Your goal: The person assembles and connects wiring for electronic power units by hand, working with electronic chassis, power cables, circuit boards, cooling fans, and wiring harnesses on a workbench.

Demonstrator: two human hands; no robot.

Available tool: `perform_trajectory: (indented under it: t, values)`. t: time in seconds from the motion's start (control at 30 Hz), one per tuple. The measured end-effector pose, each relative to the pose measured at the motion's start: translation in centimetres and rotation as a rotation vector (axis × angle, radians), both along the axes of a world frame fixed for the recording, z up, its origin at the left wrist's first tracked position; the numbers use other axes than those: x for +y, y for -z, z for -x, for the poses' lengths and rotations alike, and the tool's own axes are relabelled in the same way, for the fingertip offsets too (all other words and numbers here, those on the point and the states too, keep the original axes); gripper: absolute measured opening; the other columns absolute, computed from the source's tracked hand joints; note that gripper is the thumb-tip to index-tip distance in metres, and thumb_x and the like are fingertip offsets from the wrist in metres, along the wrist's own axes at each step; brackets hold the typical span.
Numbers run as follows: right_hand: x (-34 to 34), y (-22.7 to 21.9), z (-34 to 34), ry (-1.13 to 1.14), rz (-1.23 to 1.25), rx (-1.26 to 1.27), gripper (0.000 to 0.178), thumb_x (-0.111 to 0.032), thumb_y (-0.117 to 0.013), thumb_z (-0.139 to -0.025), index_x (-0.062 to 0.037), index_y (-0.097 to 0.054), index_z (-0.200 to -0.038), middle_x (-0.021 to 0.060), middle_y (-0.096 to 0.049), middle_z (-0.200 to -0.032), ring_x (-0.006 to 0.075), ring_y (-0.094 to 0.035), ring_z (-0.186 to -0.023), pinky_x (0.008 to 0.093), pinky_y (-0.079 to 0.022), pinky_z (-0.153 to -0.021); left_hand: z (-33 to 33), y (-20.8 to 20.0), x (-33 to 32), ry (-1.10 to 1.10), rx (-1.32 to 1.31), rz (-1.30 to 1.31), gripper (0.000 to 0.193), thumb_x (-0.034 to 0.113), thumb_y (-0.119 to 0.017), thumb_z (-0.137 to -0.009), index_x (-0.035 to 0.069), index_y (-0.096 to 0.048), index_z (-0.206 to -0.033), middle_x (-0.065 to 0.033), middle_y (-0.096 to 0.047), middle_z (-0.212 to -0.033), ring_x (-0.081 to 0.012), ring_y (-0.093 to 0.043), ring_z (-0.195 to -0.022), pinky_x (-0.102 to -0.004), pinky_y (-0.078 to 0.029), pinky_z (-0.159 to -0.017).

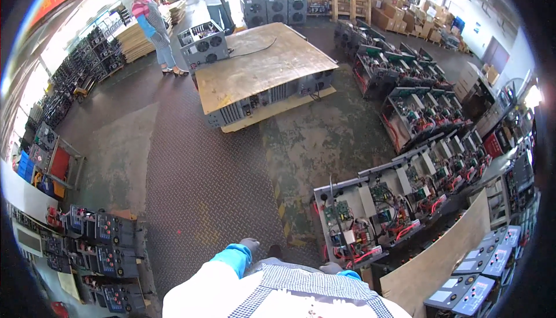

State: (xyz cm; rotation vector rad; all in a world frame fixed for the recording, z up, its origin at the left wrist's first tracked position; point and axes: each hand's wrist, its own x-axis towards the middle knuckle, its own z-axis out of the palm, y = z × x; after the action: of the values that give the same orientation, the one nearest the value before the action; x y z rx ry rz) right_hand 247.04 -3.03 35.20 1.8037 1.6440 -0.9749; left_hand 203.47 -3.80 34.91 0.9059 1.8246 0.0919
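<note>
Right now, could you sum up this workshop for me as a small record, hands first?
Left hand: gray-gloved, nothing seen in it
Right hand: partly hidden, grip unclear
Nearest right hand: row of open units with circuit boards
Ahead: wooden board over gray units
Underfoot: dark textured floor
Background: person in blue sleeves, standing

Head-high fisheye view, angled downward
</note>
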Motion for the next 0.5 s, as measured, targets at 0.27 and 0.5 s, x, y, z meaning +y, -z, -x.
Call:
perform_trajectory:
  t: [0.27,0.5]
  values:
    - [5.8,-4.9,10.0,0.220,-0.122,0.438,0.046,-0.035,-0.057,-0.087,-0.0024,-0.062,-0.119,0.0187,-0.062,-0.119,0.0329,-0.058,-0.113,0.0394,-0.044,-0.097,6.6,-0.6,-1.5,-0.186,-0.079,-0.012,0.039,0.029,-0.061,-0.089,0.004,-0.064,-0.118,-0.0153,-0.065,-0.116,-0.0262,-0.061,-0.109,-0.0342,-0.046,-0.095]
    - [7.2,0.2,8.5,-0.701,-0.246,0.351,0.028,-0.023,-0.051,-0.085,-0.0005,-0.067,-0.088,0.0205,-0.065,-0.098,0.0388,-0.062,-0.095,0.0471,-0.050,-0.085,7.3,6.9,-4.8,-0.233,-0.405,0.101,0.035,0.028,-0.062,-0.090,0.005,-0.065,-0.116,-0.0088,-0.069,-0.107,-0.0195,-0.064,-0.093,-0.0321,-0.050,-0.084]
